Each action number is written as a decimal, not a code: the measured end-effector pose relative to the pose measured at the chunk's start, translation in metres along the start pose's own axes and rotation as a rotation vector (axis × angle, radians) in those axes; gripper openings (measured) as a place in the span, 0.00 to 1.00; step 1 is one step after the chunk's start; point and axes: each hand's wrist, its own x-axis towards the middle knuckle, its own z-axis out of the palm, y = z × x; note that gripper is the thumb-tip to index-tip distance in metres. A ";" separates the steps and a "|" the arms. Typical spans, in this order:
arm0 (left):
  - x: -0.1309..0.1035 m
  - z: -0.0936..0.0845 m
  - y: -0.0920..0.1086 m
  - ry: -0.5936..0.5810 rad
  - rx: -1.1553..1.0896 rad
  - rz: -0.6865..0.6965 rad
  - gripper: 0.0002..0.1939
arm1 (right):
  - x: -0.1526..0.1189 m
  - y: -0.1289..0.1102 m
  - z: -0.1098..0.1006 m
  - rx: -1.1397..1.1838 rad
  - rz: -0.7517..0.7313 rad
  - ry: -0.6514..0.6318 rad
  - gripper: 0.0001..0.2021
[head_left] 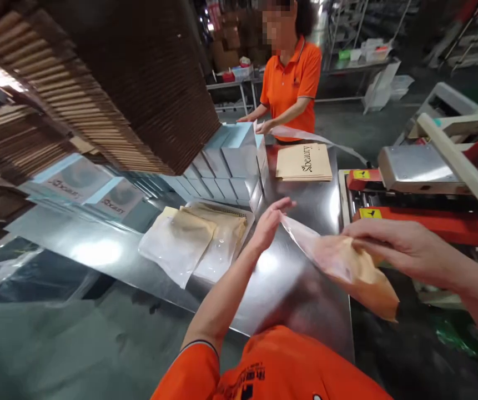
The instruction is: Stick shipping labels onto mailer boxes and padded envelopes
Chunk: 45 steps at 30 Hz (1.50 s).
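**Clear plastic bag with tan contents [341, 261] spans the shiny metal table's [305, 311] right edge**

My right hand [401, 247] grips it. My left hand's [267, 225] fingers extend by its far end; I can't tell whether they pinch.

The wearer has on a bright orange, short-sleeved shirt [292, 369], its fabric softly creased across the front. The left sleeve [191, 372] ends in a narrow knitted-looking band [200, 343] of dark colour with a pale line. On the chest is small dark lettering [255, 373], too blurred to read, above a blocky black mark [247, 393], partly cut off. A small white shape with a dark outline [317, 396] shows at the bottom edge. The left hand [268, 226] and right hand [395, 247] are bare, as are both forearms.
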 end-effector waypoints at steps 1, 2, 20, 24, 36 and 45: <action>-0.006 0.005 0.005 0.020 -0.053 -0.056 0.31 | -0.001 -0.001 -0.004 -0.025 0.040 0.050 0.22; -0.015 0.011 0.009 0.068 -0.097 -0.114 0.29 | -0.005 -0.001 -0.006 -0.055 0.072 0.086 0.24; -0.113 0.002 0.029 0.301 0.840 -0.024 0.22 | -0.019 0.068 0.111 0.510 0.541 0.406 0.16; -0.120 0.029 0.039 -0.309 1.292 0.314 0.37 | -0.012 0.082 0.137 0.790 0.640 0.298 0.17; -0.107 0.015 0.004 -0.931 1.224 -0.045 0.17 | -0.064 0.093 0.130 0.221 0.114 -0.227 0.34; -0.072 0.017 0.006 -0.993 0.891 -0.572 0.15 | -0.093 0.091 0.188 0.987 0.441 -0.125 0.35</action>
